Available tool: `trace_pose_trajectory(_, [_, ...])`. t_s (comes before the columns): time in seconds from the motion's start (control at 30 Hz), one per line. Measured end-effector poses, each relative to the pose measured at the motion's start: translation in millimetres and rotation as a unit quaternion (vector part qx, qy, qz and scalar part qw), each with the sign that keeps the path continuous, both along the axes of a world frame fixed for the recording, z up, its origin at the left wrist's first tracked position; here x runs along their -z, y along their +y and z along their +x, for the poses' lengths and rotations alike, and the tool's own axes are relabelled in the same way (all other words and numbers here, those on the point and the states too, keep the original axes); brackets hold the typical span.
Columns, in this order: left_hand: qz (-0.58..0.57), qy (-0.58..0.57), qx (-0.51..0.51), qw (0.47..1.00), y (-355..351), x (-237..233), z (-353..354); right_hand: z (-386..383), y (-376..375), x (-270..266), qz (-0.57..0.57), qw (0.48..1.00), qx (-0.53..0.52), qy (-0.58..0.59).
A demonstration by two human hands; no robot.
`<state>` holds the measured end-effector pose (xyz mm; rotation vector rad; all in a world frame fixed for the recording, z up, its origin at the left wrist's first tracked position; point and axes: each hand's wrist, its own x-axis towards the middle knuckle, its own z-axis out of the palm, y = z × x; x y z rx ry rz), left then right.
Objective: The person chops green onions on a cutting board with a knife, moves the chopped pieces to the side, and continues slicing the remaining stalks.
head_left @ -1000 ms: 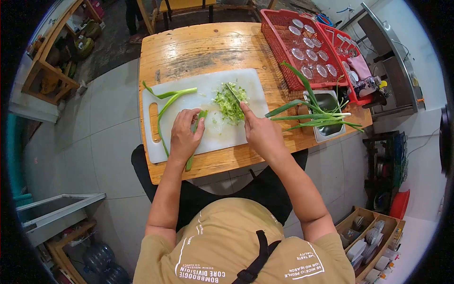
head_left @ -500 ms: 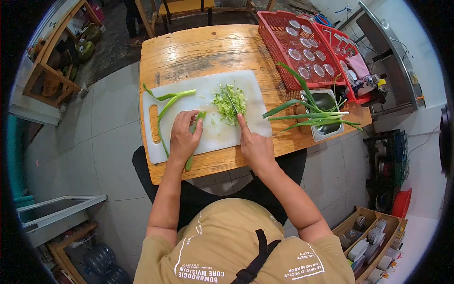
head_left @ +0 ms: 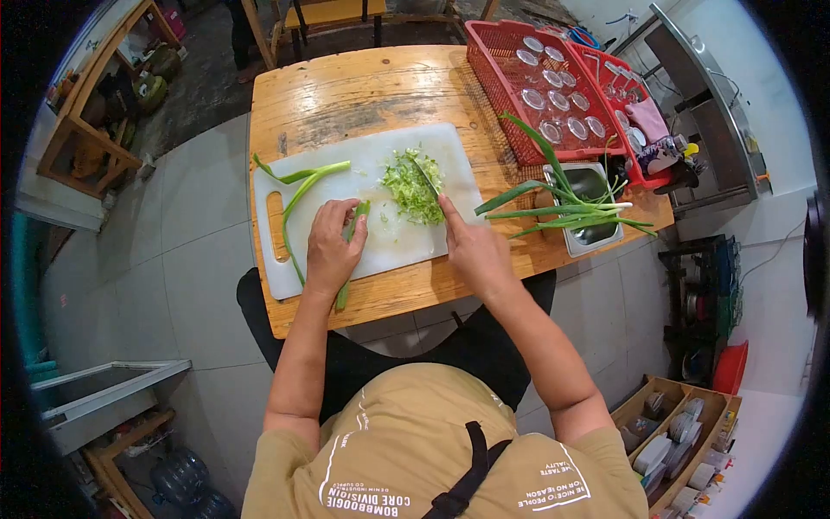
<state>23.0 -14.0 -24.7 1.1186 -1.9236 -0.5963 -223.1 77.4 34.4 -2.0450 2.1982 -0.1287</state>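
Note:
My right hand (head_left: 475,251) is closed round a knife (head_left: 424,176), whose blade lies over a heap of chopped green onion (head_left: 403,192). On the left half of the white cutting board (head_left: 430,246), my left hand (head_left: 335,245) grips a bundle of green onion stalks (head_left: 360,213); their other ends stick out below the palm toward the board's near edge. Left of that hand lies a loose green onion (head_left: 309,177) with a long, bent leaf. More whole green onions (head_left: 577,210) rest across a steel container (head_left: 590,185) on the right. My right hand covers the knife's handle.
A red plastic basket (head_left: 499,108) with several upturned glasses stands at the wooden table's (head_left: 363,80) far right. Behind it, a second red crate (head_left: 641,174) holds utensils and a pink cloth. Part of another person's leg (head_left: 243,39) shows beyond the table.
My right hand has shifted slightly right and the knife blade has tilted over the chopped heap. My left hand stays on the stalks. The whole view has shifted a little.

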Motion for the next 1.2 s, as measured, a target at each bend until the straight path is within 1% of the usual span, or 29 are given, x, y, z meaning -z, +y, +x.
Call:
trace_pose_trajectory(0.07, [-0.002,-0.001,-0.003,1.0,0,-1,1,8,17,14,0.036,0.998,0.037,0.02])
trace_pose_trajectory(0.1, [0.006,0.007,0.001,1.0,1,-5,1,11,24,15,0.037,0.999,0.033,0.02])
trace_pose_trajectory(0.17, [0.015,0.013,0.004,1.0,2,-6,3,14,35,19,0.007,0.999,0.04,-0.003])
trace_pose_trajectory(0.2, [0.007,0.01,0.004,1.0,1,-6,2,13,28,21,0.008,0.999,0.043,-0.005])
trace_pose_trajectory(0.27, [-0.002,0.008,0.01,1.0,1,-5,0,8,7,28,-0.025,0.999,0.029,-0.006])
trace_pose_trajectory(0.37, [-0.017,0.005,-0.001,1.0,0,-4,1,10,1,36,-0.025,0.999,0.021,0.007])
trace_pose_trajectory(0.4, [-0.002,0.011,0.001,1.0,1,-4,1,12,5,31,-0.029,0.999,0.018,0.007])
trace_pose_trajectory(0.43, [0.013,0.019,0.001,1.0,1,-5,2,13,17,23,-0.007,1.0,0.027,-0.005])
trace_pose_trajectory(0.47, [0.011,0.019,-0.004,1.0,0,-6,3,13,26,17,0.017,0.999,0.037,-0.017])
trace_pose_trajectory(0.57, [0.009,0.019,0.001,1.0,1,-7,1,10,34,6,0.04,0.998,0.037,-0.012])
trace_pose_trajectory(0.6, [0.006,0.013,0.003,1.0,1,-6,1,8,31,2,0.039,0.998,0.04,-0.012])
trace_pose_trajectory(0.67, [0.002,0.006,0.005,1.0,2,-6,1,2,15,-5,-0.002,0.999,0.031,-0.019])
trace_pose_trajectory(0.77, [0.014,0.017,0.001,1.0,1,-7,2,-7,-6,8,-0.004,0.999,0.039,-0.003])
trace_pose_trajectory(0.87, [0.019,0.013,-0.001,1.0,1,-7,2,3,11,18,0.014,0.998,0.052,0.022])
trace_pose_trajectory(0.97, [0.028,0.019,0.003,0.999,1,-9,1,6,30,18,0.007,0.999,0.05,-0.004])
trace_pose_trajectory(1.07, [0.016,-0.002,0.008,1.0,3,-6,0,2,0,29,-0.018,0.998,0.051,-0.024])
trace_pose_trajectory(1.13, [0.011,0.017,0.0,1.0,1,-6,0,0,-9,32,-0.022,0.998,0.05,-0.022])
trace_pose_trajectory(1.2, [0.015,0.02,-0.002,1.0,1,-8,1,2,-16,22,-0.03,0.999,0.035,-0.021])
